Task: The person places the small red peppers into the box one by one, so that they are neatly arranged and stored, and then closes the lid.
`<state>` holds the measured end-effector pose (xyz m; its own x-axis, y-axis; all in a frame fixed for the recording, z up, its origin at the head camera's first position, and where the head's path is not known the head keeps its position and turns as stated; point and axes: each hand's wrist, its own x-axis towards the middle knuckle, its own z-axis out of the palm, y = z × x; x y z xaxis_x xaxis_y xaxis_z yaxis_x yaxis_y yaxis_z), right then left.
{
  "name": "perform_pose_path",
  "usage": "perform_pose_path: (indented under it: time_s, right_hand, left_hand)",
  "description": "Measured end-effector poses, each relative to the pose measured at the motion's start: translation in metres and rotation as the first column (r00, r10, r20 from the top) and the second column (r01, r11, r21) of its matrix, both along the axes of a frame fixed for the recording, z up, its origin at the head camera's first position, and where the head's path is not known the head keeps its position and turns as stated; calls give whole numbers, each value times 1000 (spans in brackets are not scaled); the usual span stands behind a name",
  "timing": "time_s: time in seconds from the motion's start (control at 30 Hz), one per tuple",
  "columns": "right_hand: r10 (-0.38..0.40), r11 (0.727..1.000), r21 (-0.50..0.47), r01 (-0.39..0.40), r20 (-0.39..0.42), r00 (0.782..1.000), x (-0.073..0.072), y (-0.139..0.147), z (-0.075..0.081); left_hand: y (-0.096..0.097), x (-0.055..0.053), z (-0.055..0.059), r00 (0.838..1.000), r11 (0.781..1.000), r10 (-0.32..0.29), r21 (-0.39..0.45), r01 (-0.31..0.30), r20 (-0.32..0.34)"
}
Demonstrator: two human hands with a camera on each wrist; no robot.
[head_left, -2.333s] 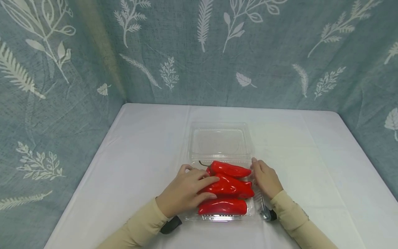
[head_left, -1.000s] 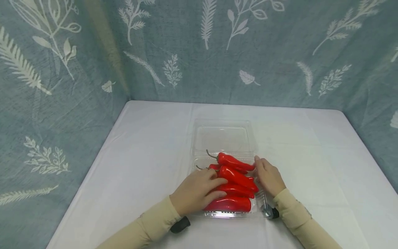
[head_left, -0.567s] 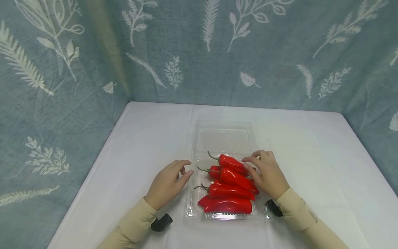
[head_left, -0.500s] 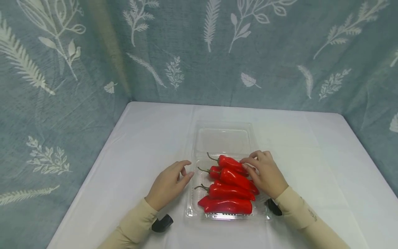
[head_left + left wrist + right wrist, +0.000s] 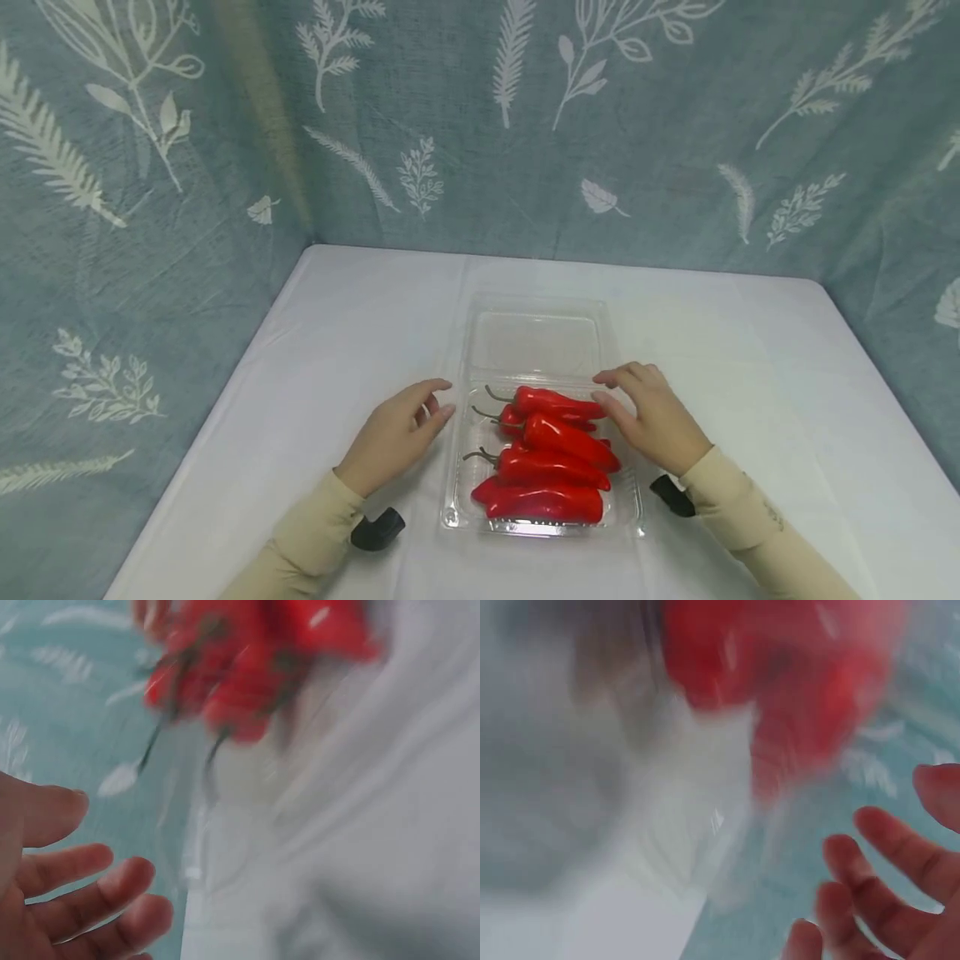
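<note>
Several glossy red peppers (image 5: 551, 468) with green stems lie piled crosswise in a clear plastic clamshell container (image 5: 457, 492), stems pointing left. Its transparent lid (image 5: 536, 342) lies folded back behind the base. My left hand (image 5: 393, 437) hovers just left of the container with loosely bent fingers, holding nothing. On the other side, my right hand (image 5: 652, 417) is at the container's right edge, fingertips close to the tip of the rearmost pepper (image 5: 551, 403); contact cannot be told. Both wrist views are blurred, but the left fingers (image 5: 112, 889) and right fingers (image 5: 870, 889) appear spread and holding nothing.
A white cloth covers the table (image 5: 360, 333). Blue-green fabric (image 5: 480, 167) with white leaf prints hangs behind it and at the sides. A dark device piece sits under each wrist.
My left hand has let go of the peppers and drawn back left. The right hand has lifted from the container's side, reached over the rear pepper, then pulled slightly right. The rear pepper lies lower.
</note>
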<state>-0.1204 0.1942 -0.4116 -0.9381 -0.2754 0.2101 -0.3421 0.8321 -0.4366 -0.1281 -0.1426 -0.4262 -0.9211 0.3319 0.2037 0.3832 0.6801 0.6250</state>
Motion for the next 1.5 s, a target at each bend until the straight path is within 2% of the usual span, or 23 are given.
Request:
perform_pose_path:
  time_s: [0.1, 0.17, 0.2, 0.3, 0.4, 0.5, 0.57, 0.63, 0.73, 0.8, 0.9, 1.07, 1.2, 1.33, 1.5]
  right_hand:
    - [-73, 996, -53, 76, 63, 995, -9, 21, 9]
    - [-124, 987, -80, 136, 144, 982, -20, 34, 13]
    - [-145, 982, -92, 165, 190, 971, -27, 39, 13]
    - [-183, 967, -104, 231, 345, 921, -50, 49, 9]
    - [-177, 960, -112, 256, 468, 866, -74, 51, -1]
    - [-150, 951, -150, 272, 544, 825, -93, 49, -11]
    - [-140, 942, -174, 287, 574, 807, -101, 46, -16]
    - [-126, 933, -201, 298, 593, 796, -107, 43, -21]
    - [-118, 928, -214, 304, 605, 787, -111, 40, -24]
    - [-119, 926, -217, 308, 607, 786, -112, 39, -25]
    - [-119, 923, -224, 313, 606, 787, -112, 38, -24]
    - [-105, 923, -241, 301, 594, 798, -113, 38, -22]
    - [-115, 926, -232, 298, 579, 807, -114, 38, -20]
    - [-131, 930, -213, 300, 569, 811, -116, 39, -16]
    - [-140, 934, -207, 290, 536, 832, -118, 40, -5]
  left_hand:
    - [-18, -22, 5, 993, 997, 23, 69, -31, 115]
    - [-28, -41, 6, 975, 993, 31, 107, -56, 222]
    - [-32, -51, 5, 960, 990, 30, 127, -68, 280]
    - [-36, -81, -3, 916, 989, 29, 124, -85, 400]
    - [-30, -106, -13, 878, 990, 19, 112, -82, 479]
    - [-17, -123, -22, 843, 990, 15, 112, -89, 537]
    - [-8, -129, -26, 832, 989, 9, 120, -91, 555]
    - [1, -133, -28, 835, 987, -3, 136, -86, 550]
    - [10, -136, -29, 856, 988, -2, 131, -77, 518]
    - [14, -137, -28, 869, 990, 8, 115, -75, 495]
    - [16, -137, -26, 877, 992, 32, 91, -86, 480]
    - [17, -137, -24, 871, 988, 38, 113, -107, 491]
    - [19, -139, -26, 873, 985, 44, 124, -118, 485]
    - [21, -141, -26, 883, 985, 60, 116, -128, 465]
    - [23, -142, -15, 906, 982, 40, 150, -113, 421]
